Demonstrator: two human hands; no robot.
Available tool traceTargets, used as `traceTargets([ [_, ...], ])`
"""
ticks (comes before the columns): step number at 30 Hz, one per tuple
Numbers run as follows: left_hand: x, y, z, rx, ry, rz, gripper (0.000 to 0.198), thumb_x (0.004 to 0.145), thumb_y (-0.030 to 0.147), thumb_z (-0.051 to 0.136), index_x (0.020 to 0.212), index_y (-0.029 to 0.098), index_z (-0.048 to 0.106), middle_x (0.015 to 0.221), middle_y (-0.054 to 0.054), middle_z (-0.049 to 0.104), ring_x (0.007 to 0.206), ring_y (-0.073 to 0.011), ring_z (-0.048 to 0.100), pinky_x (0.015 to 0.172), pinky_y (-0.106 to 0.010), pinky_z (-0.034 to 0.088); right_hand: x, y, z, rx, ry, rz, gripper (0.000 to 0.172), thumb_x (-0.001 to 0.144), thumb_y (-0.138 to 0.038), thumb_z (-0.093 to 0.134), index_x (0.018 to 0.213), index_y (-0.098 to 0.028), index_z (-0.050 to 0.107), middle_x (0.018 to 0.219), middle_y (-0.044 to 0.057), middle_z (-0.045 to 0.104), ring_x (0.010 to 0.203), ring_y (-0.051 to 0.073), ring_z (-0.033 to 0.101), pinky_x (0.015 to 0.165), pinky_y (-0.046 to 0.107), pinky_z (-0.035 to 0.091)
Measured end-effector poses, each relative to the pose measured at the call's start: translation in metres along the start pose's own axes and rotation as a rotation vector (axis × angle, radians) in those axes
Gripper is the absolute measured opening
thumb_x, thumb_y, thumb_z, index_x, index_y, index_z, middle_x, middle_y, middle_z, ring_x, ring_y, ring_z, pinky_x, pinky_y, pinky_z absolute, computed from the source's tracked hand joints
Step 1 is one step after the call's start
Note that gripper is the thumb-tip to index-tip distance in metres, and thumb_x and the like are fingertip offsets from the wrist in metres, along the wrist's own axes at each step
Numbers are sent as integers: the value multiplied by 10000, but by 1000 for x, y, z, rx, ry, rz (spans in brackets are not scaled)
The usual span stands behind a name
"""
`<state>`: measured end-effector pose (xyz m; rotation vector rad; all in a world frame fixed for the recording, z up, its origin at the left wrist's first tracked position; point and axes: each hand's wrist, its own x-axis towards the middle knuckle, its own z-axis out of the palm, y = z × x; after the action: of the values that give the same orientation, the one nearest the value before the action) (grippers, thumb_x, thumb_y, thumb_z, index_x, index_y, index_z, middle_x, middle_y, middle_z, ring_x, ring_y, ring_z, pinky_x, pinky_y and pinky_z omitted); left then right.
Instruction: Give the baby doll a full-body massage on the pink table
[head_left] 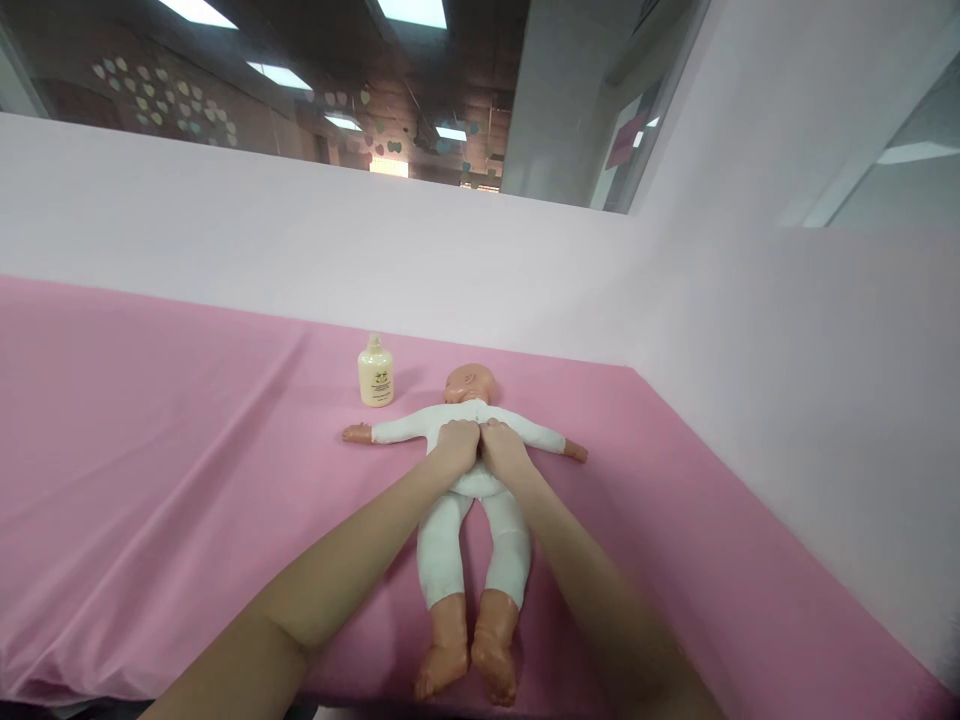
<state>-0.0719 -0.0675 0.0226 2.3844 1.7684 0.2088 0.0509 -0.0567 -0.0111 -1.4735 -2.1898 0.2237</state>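
A baby doll [478, 485] in a white body covering lies on its back, arms spread wide and feet toward me. Both my hands rest on its chest, side by side with the knuckles together. My left hand [457, 445] is closed, its fingers curled under. Just as closed is my right hand [504, 448], touching the left one at the middle of the chest. The fingertips are hidden, so I cannot see whether they pinch anything. Beyond the doll's arm on the left stands a cream-coloured bottle [376, 375] with a small dark print, upright.
A pink cloth [187, 450] covers the table, with creases at the left. White walls [315, 240] border it at the back and on the right. Above the back wall, a window [300, 110] shows ceiling lights and heart-shaped stickers.
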Motion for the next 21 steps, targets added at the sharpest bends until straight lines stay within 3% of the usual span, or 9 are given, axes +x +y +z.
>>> traceTargets([
  [4,1,-2,3,-4,51,-6,331,969,137,490,1235,106,686,1081,-178,749,991,-298,704,909,-405,524,-1,1,1,-161,46,30,357,944,-130,463,1205,-201,696,948,158,724,938,282,683,859,386,526],
  [9,-1,1,5,19,64,1,332,988,103,413,1128,87,714,1162,-200,718,1091,-330,659,920,-427,492,-4,-3,-3,-202,11,76,255,971,-123,476,1071,-140,711,1057,162,714,1027,275,645,912,364,477],
  [16,3,-3,9,60,131,9,378,1034,188,354,1141,138,713,1372,-200,592,1266,-346,529,1024,-474,427,-3,2,-4,-176,66,57,204,982,-207,534,923,-180,727,1221,123,651,1138,266,553,1034,387,421],
  [21,4,-6,13,53,137,20,363,1033,199,356,1209,196,674,1356,-152,607,1226,-315,541,977,-439,454,1,10,-3,-112,64,33,144,938,-160,542,966,-173,683,1108,104,690,1058,233,582,1000,351,422],
])
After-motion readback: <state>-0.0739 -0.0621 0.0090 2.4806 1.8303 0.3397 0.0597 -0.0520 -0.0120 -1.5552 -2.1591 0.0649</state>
